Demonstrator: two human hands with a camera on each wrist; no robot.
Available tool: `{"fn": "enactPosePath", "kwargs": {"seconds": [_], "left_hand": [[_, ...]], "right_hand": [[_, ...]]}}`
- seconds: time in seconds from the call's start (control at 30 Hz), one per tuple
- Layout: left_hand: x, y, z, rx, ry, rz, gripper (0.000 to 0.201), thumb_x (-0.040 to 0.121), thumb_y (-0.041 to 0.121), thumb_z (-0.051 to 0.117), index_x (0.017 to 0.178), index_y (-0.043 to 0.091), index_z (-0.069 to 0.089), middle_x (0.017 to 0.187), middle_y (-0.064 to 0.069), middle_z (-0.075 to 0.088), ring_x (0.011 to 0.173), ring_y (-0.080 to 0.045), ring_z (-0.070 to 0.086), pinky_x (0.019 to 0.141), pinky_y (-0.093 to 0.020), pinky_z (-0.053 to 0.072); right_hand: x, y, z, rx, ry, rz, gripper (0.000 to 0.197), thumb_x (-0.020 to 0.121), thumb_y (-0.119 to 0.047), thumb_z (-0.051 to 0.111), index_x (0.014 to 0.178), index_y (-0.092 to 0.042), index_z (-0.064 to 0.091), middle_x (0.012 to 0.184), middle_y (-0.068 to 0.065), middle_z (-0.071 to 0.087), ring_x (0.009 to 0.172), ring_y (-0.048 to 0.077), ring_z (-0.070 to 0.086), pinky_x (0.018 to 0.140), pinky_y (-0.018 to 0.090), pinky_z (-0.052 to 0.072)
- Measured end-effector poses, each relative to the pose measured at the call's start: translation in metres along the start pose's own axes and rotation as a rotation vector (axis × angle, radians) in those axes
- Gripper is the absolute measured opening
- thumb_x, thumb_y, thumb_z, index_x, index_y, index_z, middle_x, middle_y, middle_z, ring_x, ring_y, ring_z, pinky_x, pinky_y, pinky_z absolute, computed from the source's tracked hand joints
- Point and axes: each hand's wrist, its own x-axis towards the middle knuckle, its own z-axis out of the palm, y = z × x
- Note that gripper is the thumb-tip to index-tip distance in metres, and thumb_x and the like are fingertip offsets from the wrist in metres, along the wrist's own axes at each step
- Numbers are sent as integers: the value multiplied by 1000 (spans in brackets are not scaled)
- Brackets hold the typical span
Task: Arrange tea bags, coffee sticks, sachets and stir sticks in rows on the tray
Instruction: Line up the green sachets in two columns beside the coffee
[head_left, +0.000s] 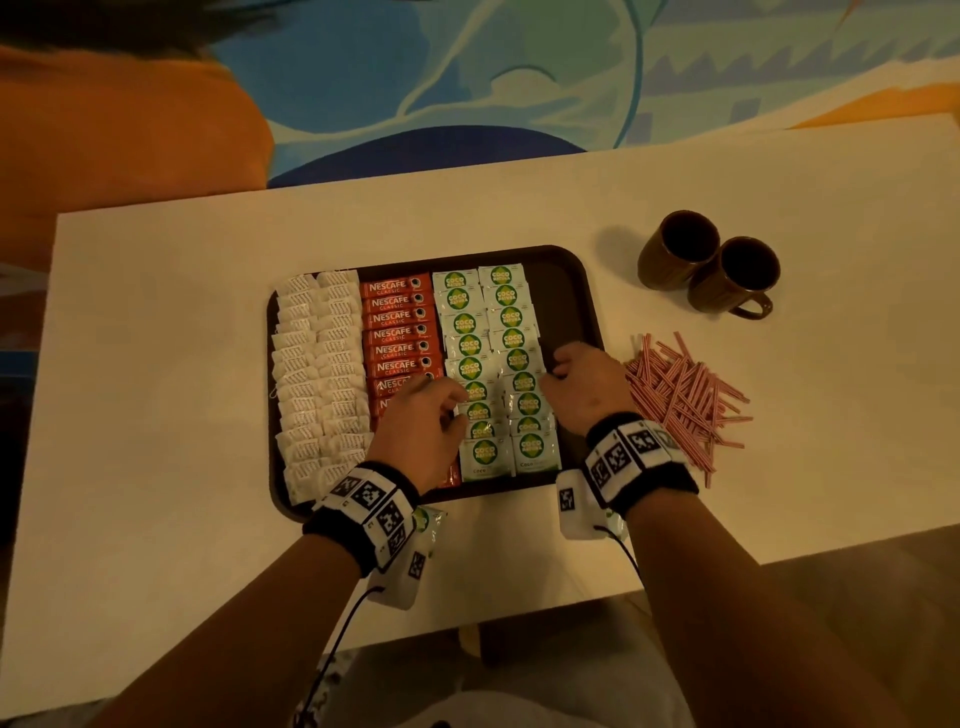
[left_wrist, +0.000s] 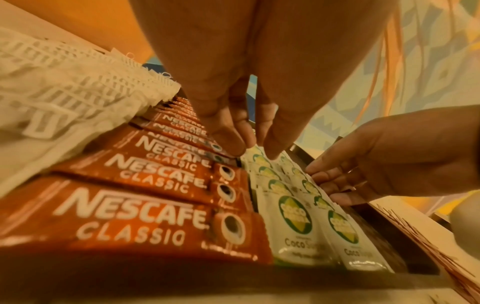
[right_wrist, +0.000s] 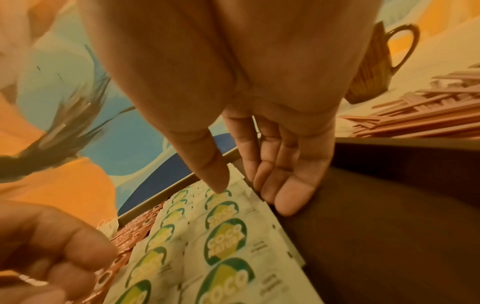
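Observation:
A dark brown tray (head_left: 566, 291) holds two columns of white tea bags (head_left: 317, 364), a column of red coffee sticks (head_left: 395, 317) and two columns of green-and-white sachets (head_left: 511, 338). My left hand (head_left: 457, 402) hovers over the lower coffee sticks (left_wrist: 140, 214), its fingertips (left_wrist: 272, 152) at the left edge of the sachets (left_wrist: 294, 214). My right hand (head_left: 553, 371) has straight fingers (right_wrist: 288, 201) against the right edge of the sachets (right_wrist: 226, 240) and its thumb on top of one. Pink stir sticks (head_left: 680, 395) lie in a loose pile on the table.
The tray's right strip (right_wrist: 389, 226) is bare, beside the stir stick pile (right_wrist: 415, 119). Two brown mugs (head_left: 706, 265) stand on the table at the back right. A loose sachet (head_left: 428, 519) lies on the table under my left wrist. The table's front edge is near my forearms.

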Motion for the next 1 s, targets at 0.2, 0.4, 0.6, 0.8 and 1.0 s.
{"fn": "enactPosePath", "kwargs": {"seconds": [0.2, 0.4, 0.6, 0.8, 1.0], "left_hand": [[15, 8, -2, 58, -27, 9, 29, 91, 14, 71, 119, 19, 66, 116, 4, 51, 84, -7, 56, 84, -21, 45], [24, 6, -1, 60, -3, -6, 26, 91, 17, 71, 116, 22, 66, 121, 7, 49, 81, 18, 45, 74, 4, 32], [28, 7, -1, 62, -3, -18, 28, 91, 14, 70, 118, 20, 67, 122, 5, 51, 87, 1, 45, 78, 6, 30], [35, 5, -5, 35, 13, -30, 30, 89, 11, 70, 118, 19, 67, 118, 1, 54, 101, -15, 57, 93, -27, 48], [41, 0, -4, 50, 4, -33, 28, 90, 13, 68, 117, 20, 67, 118, 1, 55, 108, -15, 53, 93, -23, 41]], "right_hand": [[14, -5, -2, -63, -33, 7, 36, 94, -28, 67, 125, -9, 66, 123, 8, 70, 110, 23, 65, 94, 28, 47], [42, -15, -13, -44, 2, 11, 41, 94, -30, 66, 130, -10, 66, 130, 9, 68, 121, 26, 61, 104, 32, 46], [57, -32, -13, -13, -34, -24, 21, 95, -23, 65, 100, -6, 75, 102, 9, 76, 97, 25, 68, 79, 23, 44], [75, -34, -18, -33, 49, 15, 32, 93, -27, 66, 122, -15, 71, 126, 4, 69, 116, 23, 64, 98, 26, 46], [90, -55, -18, 0, -2, -31, 24, 93, -25, 67, 113, -13, 73, 113, 4, 74, 106, 21, 66, 84, 22, 44]]}}
